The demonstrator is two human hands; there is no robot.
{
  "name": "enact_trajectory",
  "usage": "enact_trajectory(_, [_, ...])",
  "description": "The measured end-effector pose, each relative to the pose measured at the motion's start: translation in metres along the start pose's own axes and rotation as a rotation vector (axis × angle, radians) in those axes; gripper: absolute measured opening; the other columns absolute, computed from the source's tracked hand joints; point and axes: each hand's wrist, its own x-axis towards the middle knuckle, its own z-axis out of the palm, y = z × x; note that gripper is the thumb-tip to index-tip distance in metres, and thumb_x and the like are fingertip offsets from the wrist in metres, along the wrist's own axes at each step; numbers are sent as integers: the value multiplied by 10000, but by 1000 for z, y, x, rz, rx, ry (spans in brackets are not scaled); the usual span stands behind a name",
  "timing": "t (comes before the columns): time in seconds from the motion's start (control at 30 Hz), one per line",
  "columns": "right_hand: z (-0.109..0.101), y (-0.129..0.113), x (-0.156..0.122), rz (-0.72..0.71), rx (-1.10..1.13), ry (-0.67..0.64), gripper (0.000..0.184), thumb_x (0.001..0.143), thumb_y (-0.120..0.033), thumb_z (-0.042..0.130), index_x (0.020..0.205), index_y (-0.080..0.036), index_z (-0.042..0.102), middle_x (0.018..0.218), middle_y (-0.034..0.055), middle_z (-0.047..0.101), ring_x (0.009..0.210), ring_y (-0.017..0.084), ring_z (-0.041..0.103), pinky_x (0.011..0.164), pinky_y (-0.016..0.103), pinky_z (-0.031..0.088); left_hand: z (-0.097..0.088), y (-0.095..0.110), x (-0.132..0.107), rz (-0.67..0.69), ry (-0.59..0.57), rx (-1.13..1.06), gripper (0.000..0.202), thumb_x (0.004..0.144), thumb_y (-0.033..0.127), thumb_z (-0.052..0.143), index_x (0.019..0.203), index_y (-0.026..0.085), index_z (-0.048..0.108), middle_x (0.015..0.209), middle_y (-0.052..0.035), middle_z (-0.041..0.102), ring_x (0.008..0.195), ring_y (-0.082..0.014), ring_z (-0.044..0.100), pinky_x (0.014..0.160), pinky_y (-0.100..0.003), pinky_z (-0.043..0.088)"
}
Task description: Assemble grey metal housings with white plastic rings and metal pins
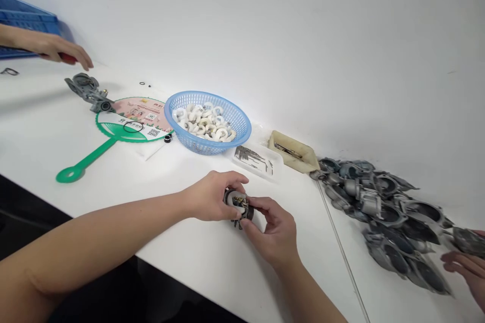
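A carburetor body with a white float-like part and small brass pieces inside is held just above the white table. My left hand is closed around its left side, thumb at the front. From the right, my right hand grips the same body between thumb and fingers. My palms and fingers hide part of its sides and underside. Beyond my hands stands a blue basket with many white ring-shaped parts. Near it lies a clear tray of thin dark pins.
A cream box holds metal tools. Grey castings are piled at right, near another person's hand. At left are a green-handled fan, a carburetor, a blue crate and another person's hand with something red.
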Motion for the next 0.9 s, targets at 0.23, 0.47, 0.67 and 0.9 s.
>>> enact_trajectory(0.23, [2,-3,1,-52,-45,13,308,700,-219,669,998,-218,590,926,66,665,856,224,643,755,375,547,-1,7,-4,35,4,123,608,631,235,693,1215,207,524,1107,-72,644,984,-263,611,793,-350,517])
enact_trajectory(0.47, [3,-5,1,-67,-118,36,284,710,-234,654,985,-225,585,911,61,660,825,210,639,723,357,550,4,1,-4,-21,55,-1,620,603,237,719,1194,199,533,1087,-78,652,981,-261,614,815,-357,510])
enact_trajectory(0.67, [4,-4,-1,-76,-120,46,298,714,-233,647,1003,-221,575,912,66,655,831,214,635,730,364,549,0,-1,-2,-55,0,-59,656,598,225,725,1218,184,514,1106,-94,646,881,-232,640,715,-318,526])
enact_trajectory(0.9, [13,-9,-2,-88,-172,157,223,710,-216,620,931,-222,593,840,35,655,738,183,621,666,325,527,-2,4,-1,11,7,39,604,597,223,721,1177,180,555,1073,-86,661,943,-262,626,847,-379,503])
